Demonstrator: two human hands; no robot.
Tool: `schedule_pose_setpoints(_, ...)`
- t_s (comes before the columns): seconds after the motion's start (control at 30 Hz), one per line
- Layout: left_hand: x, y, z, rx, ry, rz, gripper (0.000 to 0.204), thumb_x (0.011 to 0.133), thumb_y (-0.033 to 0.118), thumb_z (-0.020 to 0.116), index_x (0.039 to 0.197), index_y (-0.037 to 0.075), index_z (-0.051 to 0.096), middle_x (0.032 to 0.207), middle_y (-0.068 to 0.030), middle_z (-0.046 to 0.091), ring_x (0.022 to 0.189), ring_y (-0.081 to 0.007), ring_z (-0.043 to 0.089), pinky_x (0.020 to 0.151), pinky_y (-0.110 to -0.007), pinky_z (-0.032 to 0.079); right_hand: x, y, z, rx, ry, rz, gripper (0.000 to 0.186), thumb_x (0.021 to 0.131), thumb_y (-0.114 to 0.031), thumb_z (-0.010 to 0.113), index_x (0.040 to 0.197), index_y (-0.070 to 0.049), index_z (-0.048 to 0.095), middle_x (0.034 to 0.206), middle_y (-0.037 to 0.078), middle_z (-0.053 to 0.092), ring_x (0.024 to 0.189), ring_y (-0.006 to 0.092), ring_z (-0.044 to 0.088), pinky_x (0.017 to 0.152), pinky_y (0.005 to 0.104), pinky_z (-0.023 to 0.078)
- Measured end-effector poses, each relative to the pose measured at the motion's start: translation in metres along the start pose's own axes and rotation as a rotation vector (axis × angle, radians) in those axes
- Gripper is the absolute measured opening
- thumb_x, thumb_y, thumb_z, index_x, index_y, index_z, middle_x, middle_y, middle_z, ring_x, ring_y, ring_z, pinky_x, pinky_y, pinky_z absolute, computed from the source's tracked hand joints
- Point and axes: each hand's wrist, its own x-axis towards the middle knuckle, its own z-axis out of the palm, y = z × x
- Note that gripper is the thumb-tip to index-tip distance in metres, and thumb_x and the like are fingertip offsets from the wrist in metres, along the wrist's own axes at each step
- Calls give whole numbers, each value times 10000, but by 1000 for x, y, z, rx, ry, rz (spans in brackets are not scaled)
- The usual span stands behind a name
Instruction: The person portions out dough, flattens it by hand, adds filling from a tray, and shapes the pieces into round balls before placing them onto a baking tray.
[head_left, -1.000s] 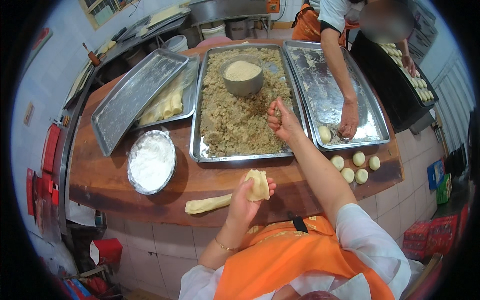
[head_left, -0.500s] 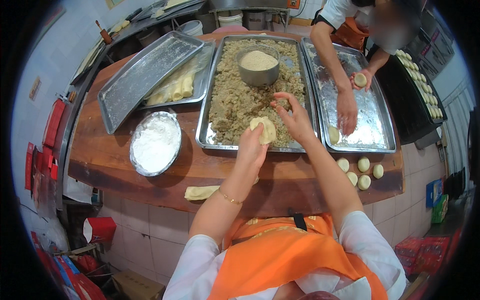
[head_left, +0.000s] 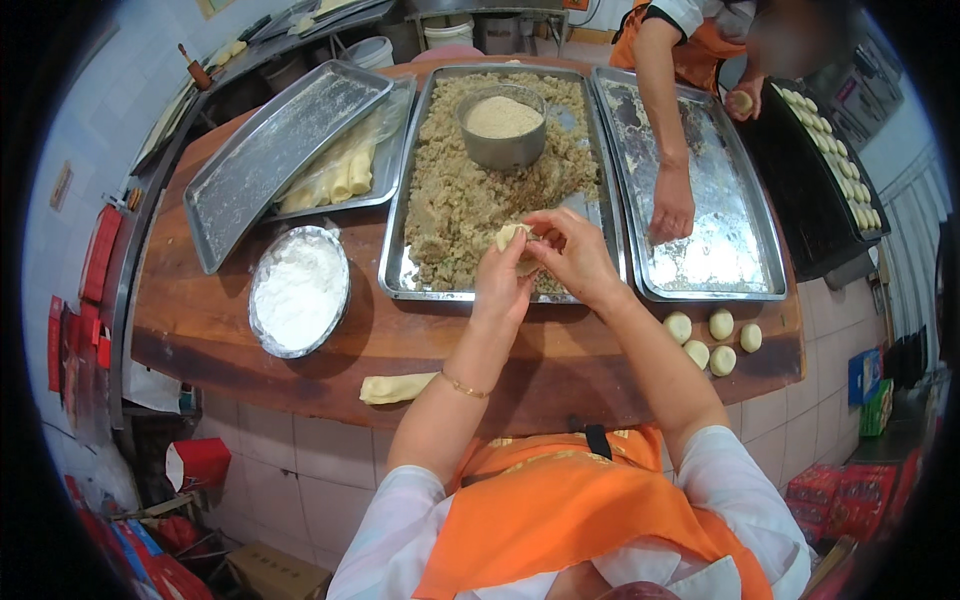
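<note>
Across the centre lies the wooden counter (head_left: 560,365), bearing at twelve o'clock the tray of crumbly filling (head_left: 450,200) with a metal bowl (head_left: 502,128) set in it. At one o'clock a floured tray (head_left: 715,215) takes a co-worker's hand (head_left: 672,208); at ten o'clock sit an empty tray (head_left: 270,150) and a dish of flour (head_left: 298,290). Both of the wearer's hands, apart half a second ago, now meet over the filling tray's near edge: the left hand (head_left: 502,280) cups the dough wrapper (head_left: 512,236), and the right hand (head_left: 570,250) closes its fingers over it, suggesting that the filling is being enclosed. Smallest, four finished balls (head_left: 715,340) rest at three o'clock; a dough strip (head_left: 395,388) lies at eight o'clock.
</note>
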Motion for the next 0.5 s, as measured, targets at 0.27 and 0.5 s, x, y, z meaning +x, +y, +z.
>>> schedule_pose_setpoints(0.27, 6, -8, -17, 7, 80, 64, 172, 1068, 163, 507, 1183, 56, 578, 1062, -59, 656, 950, -163, 650, 839, -336, 546, -6, 8, 19, -177, 90, -237, 241, 787, -17, 769, 1013, -32, 687, 951, 136, 641, 822, 303, 646, 715, 382, 533)
schedule_pose_setpoints(0.5, -3, -4, -16, 136, 32, 84, 212, 1085, 167, 453, 1230, 72, 575, 1118, -37, 645, 962, -136, 637, 806, -318, 553, -11, 5, 17, -143, 51, -265, 303, 795, 21, 730, 1084, -50, 673, 969, 145, 631, 889, 345, 643, 744, 419, 544)
